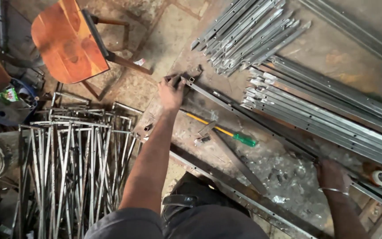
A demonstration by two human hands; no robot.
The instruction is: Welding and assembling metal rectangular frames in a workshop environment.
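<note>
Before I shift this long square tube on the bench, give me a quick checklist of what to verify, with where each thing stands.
1. Left hand on the far end of the long square tube: ok, fingers rest on it at the end.
2. Right hand on the near end: ok, it presses down there, though the grip itself is unclear.
3. Screwdriver with green handle clear of the tube: ok, it lies beside it, apart.
4. Stacked cut tubes clear: cannot tell, they lie very close alongside.
5. Small white round object near the right hand out of the way: cannot tell.
</note>
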